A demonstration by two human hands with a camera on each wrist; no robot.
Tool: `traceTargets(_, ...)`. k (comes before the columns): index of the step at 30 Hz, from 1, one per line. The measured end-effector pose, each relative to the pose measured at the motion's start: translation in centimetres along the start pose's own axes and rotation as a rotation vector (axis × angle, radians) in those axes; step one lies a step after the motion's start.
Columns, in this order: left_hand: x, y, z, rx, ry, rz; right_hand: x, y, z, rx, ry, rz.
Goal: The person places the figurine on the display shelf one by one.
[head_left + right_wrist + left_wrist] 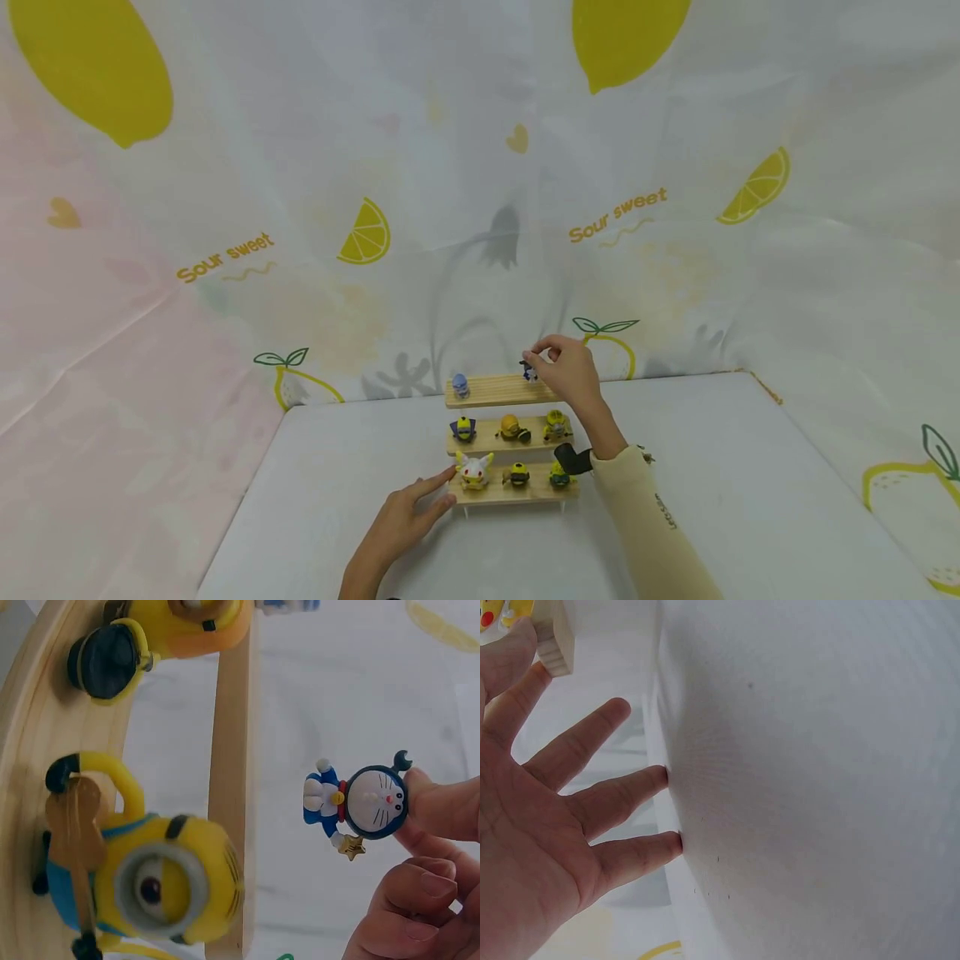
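Observation:
My right hand [573, 377] pinches a small blue-and-white Doraemon figurine [373, 801] by its head, over the right part of the top shelf [491, 390]. In the right wrist view the figurine holds a gold star and hangs apart from the wood. My left hand [399, 523] is spread out at the left end of the bottom shelf [517, 493]. Its index finger and thumb touch the shelf end beside a white figurine with big ears [472, 472]. Two other left fingertips rest on the white table surface [795, 787].
A light blue figurine [460, 385] stands at the top shelf's left. Yellow Minion figurines line the middle shelf [487, 435], one with a guitar [187, 885]. More small figurines [517, 475] stand on the bottom shelf. A lemon-print cloth [465, 167] hangs behind.

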State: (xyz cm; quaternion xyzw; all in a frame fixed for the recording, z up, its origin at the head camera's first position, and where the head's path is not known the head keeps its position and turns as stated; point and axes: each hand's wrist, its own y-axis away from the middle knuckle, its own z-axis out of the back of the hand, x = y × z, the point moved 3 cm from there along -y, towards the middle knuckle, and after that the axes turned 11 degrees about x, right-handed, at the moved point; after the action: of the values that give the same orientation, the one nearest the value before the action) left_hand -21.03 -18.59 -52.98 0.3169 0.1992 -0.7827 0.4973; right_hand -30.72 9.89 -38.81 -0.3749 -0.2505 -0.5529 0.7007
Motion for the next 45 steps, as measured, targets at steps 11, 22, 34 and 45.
traceTargets(11,0.2,0.0,0.0,-0.007,-0.010,-0.013,1.8,-0.5,-2.6,0.047,0.034,0.028)
traceTargets(22,0.5,-0.2,-0.2,-0.002,-0.018,-0.009,2.5,-0.4,-4.2,0.090,0.063,-0.007)
traceTargets(34,0.4,-0.1,-0.1,-0.001,-0.019,-0.005,2.6,-0.2,-4.4,0.141,0.097,-0.019)
traceTargets(45,0.5,-0.1,-0.2,-0.008,-0.025,-0.011,2.2,0.5,-3.5,0.162,0.070,-0.059)
